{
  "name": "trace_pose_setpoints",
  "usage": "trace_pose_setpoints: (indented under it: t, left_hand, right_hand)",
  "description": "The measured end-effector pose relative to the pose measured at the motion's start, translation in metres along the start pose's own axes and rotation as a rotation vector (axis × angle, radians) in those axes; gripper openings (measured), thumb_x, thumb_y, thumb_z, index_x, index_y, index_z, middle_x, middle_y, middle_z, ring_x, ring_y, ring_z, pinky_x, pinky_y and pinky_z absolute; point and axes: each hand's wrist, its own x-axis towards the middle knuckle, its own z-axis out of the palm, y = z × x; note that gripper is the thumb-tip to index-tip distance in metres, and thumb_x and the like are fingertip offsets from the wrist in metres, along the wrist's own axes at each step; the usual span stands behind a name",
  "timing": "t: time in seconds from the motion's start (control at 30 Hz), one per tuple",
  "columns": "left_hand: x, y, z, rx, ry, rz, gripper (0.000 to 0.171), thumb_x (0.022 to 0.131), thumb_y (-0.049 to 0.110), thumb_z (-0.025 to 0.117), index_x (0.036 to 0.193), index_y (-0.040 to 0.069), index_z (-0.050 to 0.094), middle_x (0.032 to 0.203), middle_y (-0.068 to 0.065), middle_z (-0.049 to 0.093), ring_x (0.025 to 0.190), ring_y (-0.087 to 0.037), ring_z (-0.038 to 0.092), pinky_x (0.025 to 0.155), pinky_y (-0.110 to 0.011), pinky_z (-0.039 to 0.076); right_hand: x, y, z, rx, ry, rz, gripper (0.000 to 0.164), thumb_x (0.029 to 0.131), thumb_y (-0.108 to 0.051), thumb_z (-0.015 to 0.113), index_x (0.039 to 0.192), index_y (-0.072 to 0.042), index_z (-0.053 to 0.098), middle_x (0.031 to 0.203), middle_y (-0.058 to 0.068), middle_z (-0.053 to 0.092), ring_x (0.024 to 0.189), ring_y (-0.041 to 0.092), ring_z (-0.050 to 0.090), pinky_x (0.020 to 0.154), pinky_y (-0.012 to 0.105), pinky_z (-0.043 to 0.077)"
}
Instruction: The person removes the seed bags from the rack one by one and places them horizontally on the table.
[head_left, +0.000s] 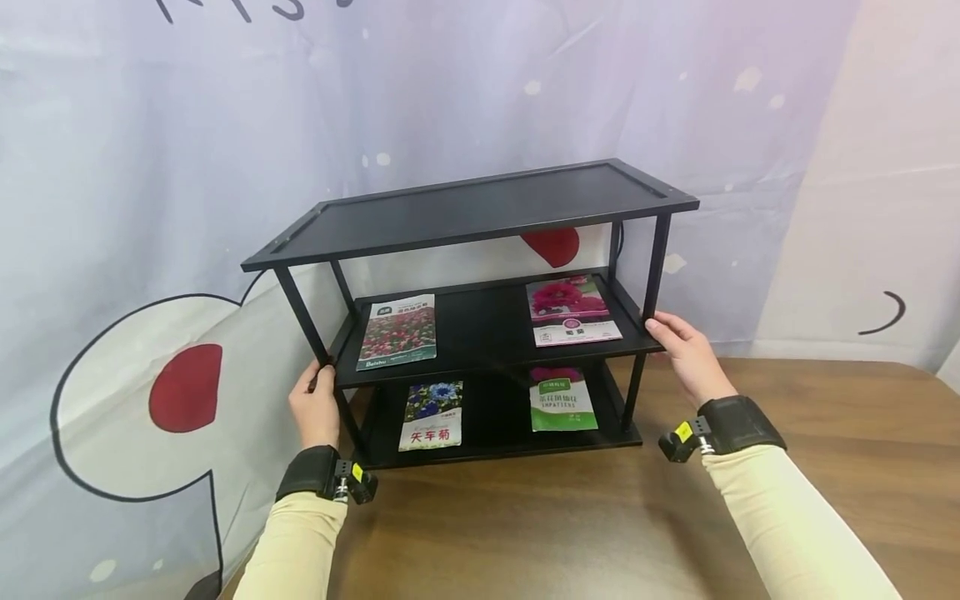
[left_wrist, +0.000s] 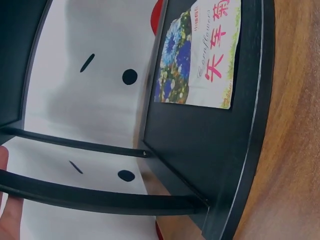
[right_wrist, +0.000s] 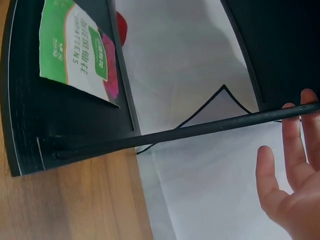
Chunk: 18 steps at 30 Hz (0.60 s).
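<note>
A black three-tier shelf rack [head_left: 480,204] stands between my two hands, one at each end. My left hand [head_left: 315,408] grips its left front post beside the middle shelf. On the right, my right hand [head_left: 692,360] holds the right front post at the same height; several of its fingers [right_wrist: 295,145] reach the post in the right wrist view. Two flower seed packets, a red-flower one [head_left: 399,333] and a pink one [head_left: 572,312], lie on the middle shelf. Below them, a cornflower packet [head_left: 432,417] and a green-and-white impatiens packet [head_left: 562,404] lie on the bottom shelf.
The wooden table [head_left: 525,525] spreads in front of the rack and to its right. Behind hangs a pale printed cloth [head_left: 465,92], close to the rack's back and left side. Each wrist wears a black band with a small camera [head_left: 678,443].
</note>
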Motion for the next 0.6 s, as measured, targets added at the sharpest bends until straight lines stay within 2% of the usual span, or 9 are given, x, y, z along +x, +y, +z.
trace_pose_setpoints:
  t: [0.07, 0.3, 0.6]
  left_hand:
    - [0.0012, -0.0012, 0.0001, 0.0, -0.001, 0.003, 0.036, 0.092, 0.026, 0.05, 0.121, 0.01, 0.063, 0.123, -0.007, 0.059, 0.115, -0.017, 0.051, 0.097, -0.034, 0.038]
    - [0.002, -0.001, -0.0005, 0.009, -0.015, -0.008, 0.036, 0.092, 0.027, 0.05, 0.121, 0.011, 0.063, 0.124, -0.004, 0.059, 0.114, -0.015, 0.05, 0.097, -0.034, 0.037]
    - [0.0025, 0.0004, -0.001, -0.001, -0.037, -0.003, 0.036, 0.092, 0.025, 0.049, 0.123, 0.01, 0.061, 0.125, -0.006, 0.057, 0.114, -0.017, 0.05, 0.098, -0.036, 0.037]
  right_hand:
    - [0.0008, -0.0007, 0.0001, -0.023, 0.002, -0.008, 0.062, 0.093, -0.038, 0.052, 0.135, 0.006, 0.039, 0.113, -0.006, 0.048, 0.095, 0.001, 0.047, 0.073, 0.015, 0.044]
    - [0.003, 0.002, 0.0012, 0.014, 0.019, -0.027, 0.057, 0.093, -0.034, 0.055, 0.132, 0.005, 0.043, 0.104, -0.015, 0.05, 0.093, -0.001, 0.049, 0.071, 0.015, 0.045]
    - [0.0035, 0.0013, -0.0031, -0.017, -0.006, -0.028, 0.05, 0.093, -0.034, 0.054, 0.131, -0.001, 0.047, 0.102, -0.017, 0.052, 0.095, 0.0, 0.049, 0.072, 0.014, 0.044]
